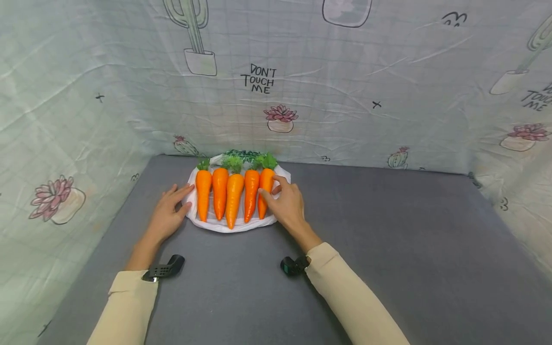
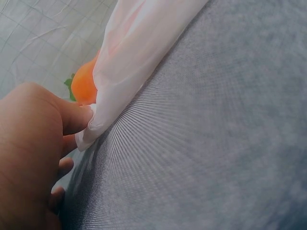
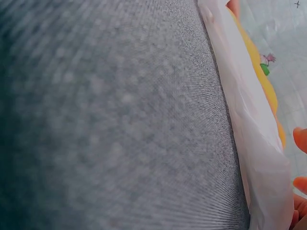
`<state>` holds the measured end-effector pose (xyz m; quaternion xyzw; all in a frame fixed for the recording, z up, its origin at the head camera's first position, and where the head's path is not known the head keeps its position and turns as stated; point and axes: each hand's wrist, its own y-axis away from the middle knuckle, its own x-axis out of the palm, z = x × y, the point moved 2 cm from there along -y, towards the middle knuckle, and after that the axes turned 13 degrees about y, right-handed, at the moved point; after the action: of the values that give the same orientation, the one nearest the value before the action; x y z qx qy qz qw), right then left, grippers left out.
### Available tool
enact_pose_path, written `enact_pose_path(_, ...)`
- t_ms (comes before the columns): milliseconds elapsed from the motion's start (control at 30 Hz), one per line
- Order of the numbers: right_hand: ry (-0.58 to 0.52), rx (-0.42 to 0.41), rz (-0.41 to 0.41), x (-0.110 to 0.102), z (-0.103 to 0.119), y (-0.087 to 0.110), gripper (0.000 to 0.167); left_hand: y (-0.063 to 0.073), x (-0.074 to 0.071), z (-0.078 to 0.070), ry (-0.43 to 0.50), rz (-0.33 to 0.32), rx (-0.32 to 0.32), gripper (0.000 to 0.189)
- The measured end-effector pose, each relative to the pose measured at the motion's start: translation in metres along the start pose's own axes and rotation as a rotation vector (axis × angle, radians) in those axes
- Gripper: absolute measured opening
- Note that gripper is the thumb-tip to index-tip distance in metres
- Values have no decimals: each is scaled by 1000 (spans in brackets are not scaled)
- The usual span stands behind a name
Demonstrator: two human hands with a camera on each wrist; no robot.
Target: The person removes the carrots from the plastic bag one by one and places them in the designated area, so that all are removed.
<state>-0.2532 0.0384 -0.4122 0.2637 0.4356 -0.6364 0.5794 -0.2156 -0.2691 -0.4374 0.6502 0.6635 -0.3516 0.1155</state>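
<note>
Several orange carrots [image 1: 234,194] with green tops [image 1: 233,164] lie side by side on a white plastic bag [image 1: 215,227], tips towards the near edge. At the bag's left edge my left hand [image 1: 168,213] pinches the film; the left wrist view puts the thumb [image 2: 76,117] on a bag corner [image 2: 88,136], with other fingers behind it. My right hand [image 1: 286,201] is over the bag's right side, thumb overlapping the rightmost carrot [image 1: 264,203], index finger by its upper end. In the right wrist view its fingertips [image 3: 301,139] stand apart beside the bag [image 3: 261,158].
A dark grey cloth [image 1: 388,249] covers the table. Patterned fabric [image 1: 327,96] with cactus drawings hangs behind and along both sides, close to the bag's far edge. Each wrist wears a black strap device [image 1: 166,269].
</note>
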Motion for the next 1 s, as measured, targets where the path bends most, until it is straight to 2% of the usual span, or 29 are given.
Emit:
enact_pose_path(300, 49, 8, 14, 4, 1, -2, 60, 1, 2, 1, -15, 16, -35, 45)
enact_pose_path(733, 107, 40, 27, 10, 4, -7, 66, 1, 0, 0, -23, 12, -29, 45)
enact_pose_path(1000, 107, 67, 0, 10, 7, -8, 59, 1, 1, -1, -35, 20, -62, 46)
